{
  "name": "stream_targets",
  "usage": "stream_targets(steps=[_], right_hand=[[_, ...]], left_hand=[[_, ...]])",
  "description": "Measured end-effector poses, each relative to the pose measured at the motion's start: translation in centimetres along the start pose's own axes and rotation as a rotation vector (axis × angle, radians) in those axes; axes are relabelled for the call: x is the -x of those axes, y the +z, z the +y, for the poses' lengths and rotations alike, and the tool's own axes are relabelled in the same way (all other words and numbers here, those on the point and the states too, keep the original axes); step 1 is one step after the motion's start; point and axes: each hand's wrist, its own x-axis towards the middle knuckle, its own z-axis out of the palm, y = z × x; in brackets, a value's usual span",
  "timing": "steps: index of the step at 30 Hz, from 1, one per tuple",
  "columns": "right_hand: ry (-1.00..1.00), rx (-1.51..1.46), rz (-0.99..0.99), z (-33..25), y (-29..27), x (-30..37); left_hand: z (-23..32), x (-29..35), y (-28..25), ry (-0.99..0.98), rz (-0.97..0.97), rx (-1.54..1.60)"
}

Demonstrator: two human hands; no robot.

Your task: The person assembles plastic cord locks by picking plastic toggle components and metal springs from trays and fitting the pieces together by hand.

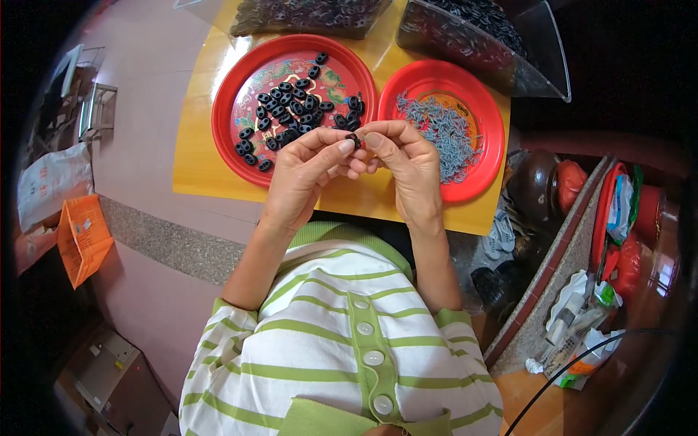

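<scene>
Between the thumb and forefinger of my left hand (305,163) is a small black oval plastic piece (353,139). My right hand (413,163) meets it there, thumb and forefinger pinched together at the piece's right side; whatever is in that pinch is too small to make out. Both hands are over the table's near edge. Just beyond my left hand, a large red patterned tray (222,109) bears many black oval pieces (294,105) with two holes each. Beside my right hand, a smaller red plate (493,138) carries a heap of small grey screws (443,134).
Two clear plastic bins stand at the table's far side, the left bin (309,18) and the right bin (465,36), both full of small dark parts. The yellow tabletop (193,145) shows around the trays. To the right, a ledge (552,269) holds bags and packaging.
</scene>
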Motion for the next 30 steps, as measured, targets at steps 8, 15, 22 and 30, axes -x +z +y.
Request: stream_targets(steps=[8,15,22,30], right_hand=[[0.031,-0.028,-0.008,0.3,0.1,-0.1],[-0.010,-0.039,-0.005,1.0,1.0,0.3],[-0.053,0.002,0.007,1.8,0.7,0.2],[-0.024,0.157,-0.006,0.8,0.5,-0.4]], left_hand=[[0.0,-0.1,0.1,0.008,0.006,-0.007],[-0.1,0.1,-0.1,0.042,0.037,-0.099],[-0.4,-0.3,-0.9,0.010,0.065,-0.126],[0.3,-0.4,-1.3,0.024,0.042,-0.115]])
